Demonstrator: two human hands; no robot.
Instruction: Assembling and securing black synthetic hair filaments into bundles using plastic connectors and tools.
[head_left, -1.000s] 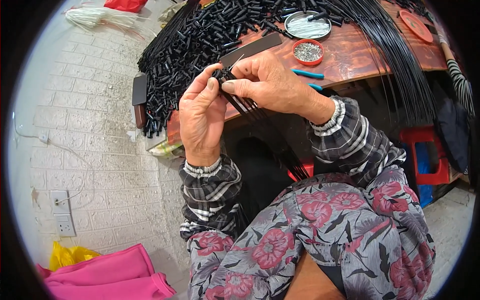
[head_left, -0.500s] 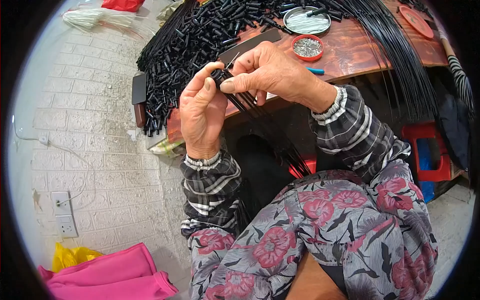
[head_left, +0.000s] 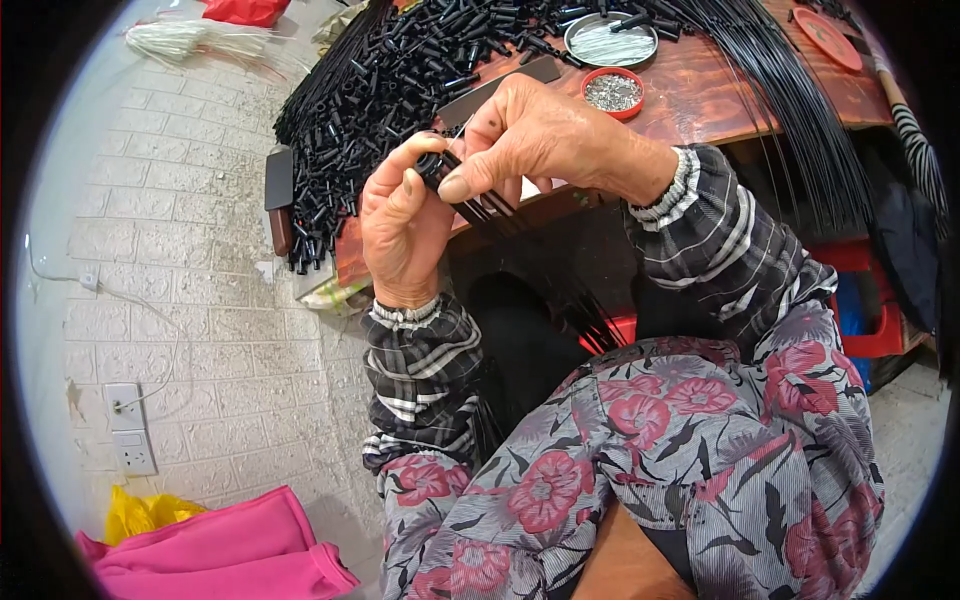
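Shiny blk round pc (head_left: 432, 167) w/ long thin blk rods (head_left: 488, 213), pinched by L hand (head_left: 406, 235) & R hand (head_left: 560, 135).

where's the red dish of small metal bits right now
In the head view, the red dish sits on the wooden table, upper right of centre, between the right hand and the tray of white strips.

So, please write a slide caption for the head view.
Left hand and right hand meet at the upper end of thin black strands near a table heaped with black tubes.
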